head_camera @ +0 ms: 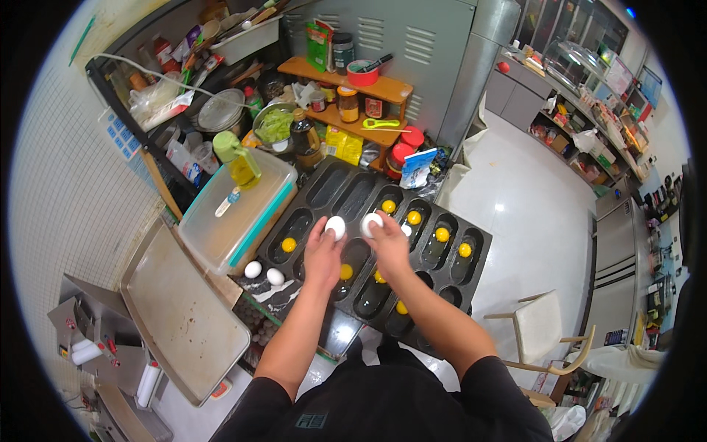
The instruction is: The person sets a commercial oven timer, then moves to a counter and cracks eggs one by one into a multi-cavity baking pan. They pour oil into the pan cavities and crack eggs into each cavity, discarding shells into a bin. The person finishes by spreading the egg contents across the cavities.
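My left hand (pixel 324 257) grips a white egg (pixel 335 227) above the dark moulded baking pan (pixel 349 164). A second white egg (pixel 372 225) is in my right hand (pixel 393 248), a short way to the right; the two eggs are apart. Several oblong wells of the pan hold a raw egg with its yolk, such as the yolk (pixel 289 245) at the left and the yolk (pixel 465 250) at the right. The two wells at the far left show no yolk. My forearms hide part of the near row. Two more white eggs (pixel 253 269) (pixel 275 276) lie beside the pan's left corner.
A lidded plastic box (pixel 221 243) with an oil bottle (pixel 238 163) on top stands left of the pan. Behind are a wooden shelf (pixel 386 91) with jars and a bowl of chopped greens (pixel 274 126). A metal tray (pixel 182 320) leans at left; a chair (pixel 538 326) stands right.
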### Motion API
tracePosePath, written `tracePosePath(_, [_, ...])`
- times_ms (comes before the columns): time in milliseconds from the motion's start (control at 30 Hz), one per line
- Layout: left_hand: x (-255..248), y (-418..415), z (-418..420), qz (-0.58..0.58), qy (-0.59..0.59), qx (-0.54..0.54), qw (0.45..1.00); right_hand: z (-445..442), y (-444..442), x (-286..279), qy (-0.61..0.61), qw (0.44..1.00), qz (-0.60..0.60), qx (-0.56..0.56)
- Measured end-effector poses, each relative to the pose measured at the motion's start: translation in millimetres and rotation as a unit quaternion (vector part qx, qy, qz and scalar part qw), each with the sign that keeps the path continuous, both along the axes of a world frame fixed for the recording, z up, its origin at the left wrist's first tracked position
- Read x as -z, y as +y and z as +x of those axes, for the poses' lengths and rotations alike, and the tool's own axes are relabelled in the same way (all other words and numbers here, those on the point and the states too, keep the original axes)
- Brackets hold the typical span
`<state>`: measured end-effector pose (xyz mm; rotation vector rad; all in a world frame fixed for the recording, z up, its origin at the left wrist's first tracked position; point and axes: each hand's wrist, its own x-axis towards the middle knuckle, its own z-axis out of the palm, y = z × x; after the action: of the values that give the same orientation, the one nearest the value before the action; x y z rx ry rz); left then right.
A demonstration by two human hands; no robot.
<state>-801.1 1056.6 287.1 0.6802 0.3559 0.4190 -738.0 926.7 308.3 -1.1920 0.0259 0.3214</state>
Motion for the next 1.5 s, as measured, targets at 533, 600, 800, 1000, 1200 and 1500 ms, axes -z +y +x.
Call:
tracePosePath(533, [5.5, 27.4, 108.5, 0.008, 0.057, 0.054, 0.997, 104.8, 13.6, 3.7, 0.149, 0.975, 0.162, -0.01])
tracePosePath(600, [6.6, 39.1, 114.6, 0.06, 0.058, 0.093, 0.992, 121.1, 11.9, 1.1, 0.101, 0.993, 0.01, -0.055])
tracePosePath(800, [3.4, 49.6, 131.6, 0.358, 0.121, 0.134, 0.916, 149.9, 25.6, -4.0, -0.156, 0.936, -0.234, -0.212])
tracePosePath(1000, [14.6, 55.4, 142.5, 0.668, 0.091, 0.022, 0.738, 165.6, 38.3, 4.7, -0.288, 0.886, -0.321, -0.172])
tracePosePath(1200, [2.9, 39.9, 142.1, 0.707, 0.088, -0.028, 0.701, 152.9, 57.5, 2.0, -0.311, 0.869, -0.376, -0.084])
tracePosePath(1500, [7.0, 65.5, 149.0, 0.783, 0.027, -0.022, 0.621, 171.1, 47.1, -3.3, -0.449, 0.801, -0.383, -0.102])
